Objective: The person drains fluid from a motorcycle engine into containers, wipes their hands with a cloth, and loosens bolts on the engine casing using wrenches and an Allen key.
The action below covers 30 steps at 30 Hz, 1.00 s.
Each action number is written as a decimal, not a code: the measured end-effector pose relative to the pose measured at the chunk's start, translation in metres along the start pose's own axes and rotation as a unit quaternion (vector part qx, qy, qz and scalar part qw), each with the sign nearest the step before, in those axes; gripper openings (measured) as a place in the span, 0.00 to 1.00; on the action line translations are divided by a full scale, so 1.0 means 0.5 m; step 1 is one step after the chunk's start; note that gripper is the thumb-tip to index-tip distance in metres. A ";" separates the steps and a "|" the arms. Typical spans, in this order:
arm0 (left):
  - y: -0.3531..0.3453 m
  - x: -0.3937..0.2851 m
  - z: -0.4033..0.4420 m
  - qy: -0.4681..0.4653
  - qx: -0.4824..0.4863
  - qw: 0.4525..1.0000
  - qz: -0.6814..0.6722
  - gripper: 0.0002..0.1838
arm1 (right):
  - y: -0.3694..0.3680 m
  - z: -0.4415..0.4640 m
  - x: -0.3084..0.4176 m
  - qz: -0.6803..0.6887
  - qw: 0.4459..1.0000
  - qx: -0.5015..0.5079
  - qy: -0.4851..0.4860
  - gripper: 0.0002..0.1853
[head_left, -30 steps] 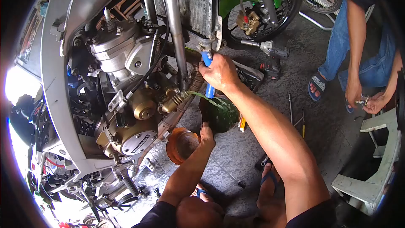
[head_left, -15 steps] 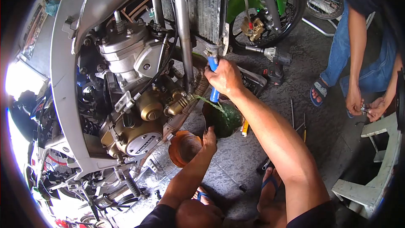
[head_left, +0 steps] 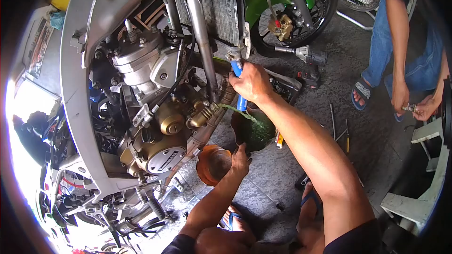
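Observation:
My right hand (head_left: pixel 252 82) is wrapped round a blue hose (head_left: pixel 242 102) that hangs from the bottom of the radiator (head_left: pixel 221 11). Green liquid streams from the engine's brass-coloured fitting (head_left: pixel 205 114) into a dark container (head_left: pixel 254 134). My left hand (head_left: pixel 240 159) grips the near left rim of that container. An orange bowl (head_left: pixel 213 164) sits on the floor left of my left hand. The engine (head_left: pixel 150 113) fills the left side, inside a grey frame.
A power tool (head_left: pixel 308 61) and long tools (head_left: pixel 347 136) lie on the floor. A green motorcycle's front wheel (head_left: pixel 325 0) stands behind. At the right, another person's hands (head_left: pixel 414 106) hold a small metal part near a white stool (head_left: pixel 409 207).
The view has shifted slightly. The stream has become thinner and flatter. My right hand still holds the hose, and my left hand still holds the container, which sits slightly further right in view.

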<state>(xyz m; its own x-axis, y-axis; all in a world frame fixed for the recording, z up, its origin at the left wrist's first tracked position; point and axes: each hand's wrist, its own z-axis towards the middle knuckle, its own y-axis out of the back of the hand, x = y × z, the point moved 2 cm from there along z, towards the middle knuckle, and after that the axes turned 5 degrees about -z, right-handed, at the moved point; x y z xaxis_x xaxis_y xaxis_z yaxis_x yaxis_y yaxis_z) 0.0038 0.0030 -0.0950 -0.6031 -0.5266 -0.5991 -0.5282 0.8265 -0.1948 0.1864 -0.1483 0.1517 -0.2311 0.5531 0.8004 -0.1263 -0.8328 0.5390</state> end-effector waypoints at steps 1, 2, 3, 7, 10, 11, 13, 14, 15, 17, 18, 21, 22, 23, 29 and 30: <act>-0.001 -0.001 -0.005 -0.002 -0.002 1.000 0.001 0.32 | -0.001 0.001 0.000 0.000 1.000 0.000 0.001 0.16; -0.002 -0.002 -0.010 -0.004 -0.003 1.000 0.001 0.31 | -0.002 0.001 -0.001 -0.001 1.000 0.000 0.003 0.16; -0.002 -0.001 -0.009 -0.004 -0.003 1.000 0.001 0.31 | 0.001 0.001 0.002 -0.001 1.000 0.000 0.003 0.16; 0.077 0.058 0.086 -0.073 0.064 0.993 0.069 0.25 | -0.002 -0.001 -0.003 -0.022 1.000 -0.009 0.009 0.14; 0.024 0.028 0.028 -0.071 0.079 0.993 0.059 0.24 | 0.000 0.002 0.001 -0.006 0.999 -0.036 0.035 0.16; -0.001 0.014 -0.012 0.018 0.019 0.999 -0.023 0.24 | 0.003 -0.002 0.005 -0.002 0.999 -0.024 0.027 0.16; -0.006 0.012 -0.020 0.017 0.021 0.999 -0.025 0.25 | -0.003 -0.001 0.000 0.003 0.999 -0.034 0.034 0.16; -0.010 0.010 -0.023 0.017 0.022 0.999 -0.025 0.26 | -0.005 0.001 -0.002 0.008 0.998 -0.044 0.039 0.15; -0.014 0.007 -0.029 0.016 0.022 0.999 -0.026 0.26 | -0.006 0.001 -0.003 0.008 0.998 -0.044 0.040 0.15; -0.020 0.002 -0.040 0.020 0.026 0.999 -0.028 0.29 | -0.006 0.001 -0.004 0.007 0.998 -0.048 0.047 0.14; -0.022 0.001 -0.042 0.019 0.025 0.999 -0.029 0.29 | -0.005 0.001 -0.002 0.008 0.998 -0.048 0.048 0.14; -0.021 0.004 -0.039 0.027 0.018 0.999 -0.025 0.30 | 0.000 0.002 0.002 -0.002 0.999 -0.031 0.034 0.14; -0.016 0.008 -0.033 0.028 0.021 0.999 -0.026 0.30 | 0.002 0.001 0.004 0.000 0.999 -0.024 0.029 0.14; -0.011 0.012 -0.026 0.030 0.024 0.999 -0.026 0.29 | 0.005 0.000 0.006 0.002 1.000 -0.018 0.024 0.14; -0.001 0.021 -0.009 0.026 0.024 0.999 -0.011 0.29 | 0.012 -0.004 0.011 0.013 1.000 -0.016 0.022 0.13; -0.001 0.021 -0.009 0.026 0.025 0.999 -0.011 0.29 | 0.011 -0.004 0.010 0.012 1.000 -0.016 0.022 0.13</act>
<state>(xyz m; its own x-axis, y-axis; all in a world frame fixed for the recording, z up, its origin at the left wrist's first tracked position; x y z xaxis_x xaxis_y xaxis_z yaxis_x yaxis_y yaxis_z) -0.0051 -0.0040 -0.0976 -0.6226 -0.5532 -0.5535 -0.5121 0.8228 -0.2464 0.1828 -0.1503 0.1582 -0.2758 0.5316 0.8008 -0.1511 -0.8468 0.5100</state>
